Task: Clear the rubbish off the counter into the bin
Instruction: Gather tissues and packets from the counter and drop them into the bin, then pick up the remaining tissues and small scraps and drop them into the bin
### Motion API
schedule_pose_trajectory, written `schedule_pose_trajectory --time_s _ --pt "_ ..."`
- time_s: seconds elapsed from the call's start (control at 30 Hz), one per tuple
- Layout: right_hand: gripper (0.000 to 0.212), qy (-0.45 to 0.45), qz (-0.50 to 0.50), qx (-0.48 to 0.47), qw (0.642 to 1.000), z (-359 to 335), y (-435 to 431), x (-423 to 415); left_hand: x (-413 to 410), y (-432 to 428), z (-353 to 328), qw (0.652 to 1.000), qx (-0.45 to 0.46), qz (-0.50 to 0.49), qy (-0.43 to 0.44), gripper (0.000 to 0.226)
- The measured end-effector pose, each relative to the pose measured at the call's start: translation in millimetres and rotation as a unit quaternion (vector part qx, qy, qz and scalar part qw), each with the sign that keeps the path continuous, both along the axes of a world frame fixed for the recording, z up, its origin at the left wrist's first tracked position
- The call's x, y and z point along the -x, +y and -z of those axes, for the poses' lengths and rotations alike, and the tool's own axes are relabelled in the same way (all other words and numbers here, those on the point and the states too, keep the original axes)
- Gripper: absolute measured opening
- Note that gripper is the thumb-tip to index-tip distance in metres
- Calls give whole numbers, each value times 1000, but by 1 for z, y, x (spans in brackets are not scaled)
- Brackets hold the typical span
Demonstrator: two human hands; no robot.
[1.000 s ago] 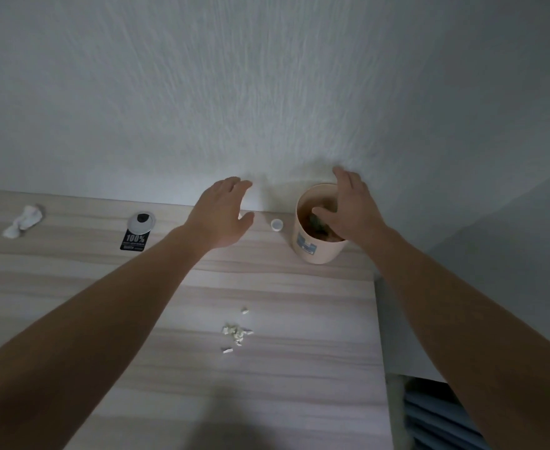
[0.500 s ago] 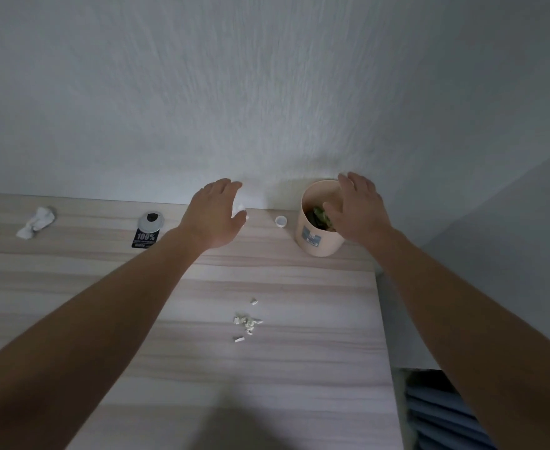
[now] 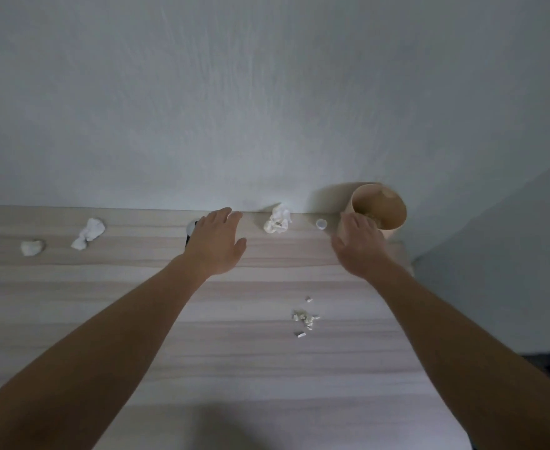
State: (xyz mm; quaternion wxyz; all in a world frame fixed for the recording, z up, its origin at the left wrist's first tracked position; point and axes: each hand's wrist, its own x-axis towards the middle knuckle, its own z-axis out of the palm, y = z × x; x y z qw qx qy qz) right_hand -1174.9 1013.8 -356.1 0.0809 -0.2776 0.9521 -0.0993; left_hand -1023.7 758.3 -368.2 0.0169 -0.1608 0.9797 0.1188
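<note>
A small beige bin [image 3: 387,209] stands at the counter's back right corner against the wall, with some rubbish inside. My right hand [image 3: 359,246] is just in front of it, palm down, fingers apart, empty. My left hand [image 3: 217,245] hovers open over a black-and-white packet [image 3: 190,227], mostly hiding it. A crumpled white tissue [image 3: 277,219] lies between my hands by the wall, and a small white cap [image 3: 321,224] sits next to the bin. Two more tissue wads [image 3: 88,233] [image 3: 32,247] lie at the left. Small white scraps [image 3: 304,318] are scattered nearer me.
The wooden counter [image 3: 234,368] ends at its right edge near the bin, with a grey wall and a dark gap beyond. A white textured wall [image 3: 234,108] runs along the back.
My right hand drew back out of the bin toward me. My left hand shifted left, uncovering the crumpled tissue by the wall. The view panned left, showing more tissues.
</note>
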Motion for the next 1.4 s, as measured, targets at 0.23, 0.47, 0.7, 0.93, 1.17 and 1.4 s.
schedule_pose_trajectory --time_s 0.23,0.47,0.7,0.93,1.17,1.4 --pt "54 -26 52 -44 997 34 -13 -29 -4 -29 30 999 -9 49 -21 59" --pt "60 -68 53 -65 994 70 -24 -3 41 -27 61 995 -33 75 -54 60" --pt "57 -113 56 -64 990 121 -53 60 114 -15 96 991 -48 112 -61 56" --pt "70 -131 71 -78 986 164 -73 97 162 -9 137 988 -48 125 -79 69" --pt "36 -63 49 -88 993 174 -72 106 173 7 161 985 -75 127 -91 54" --pt "28 -79 36 -26 996 174 -68 95 158 8 168 988 -107 90 -67 16"
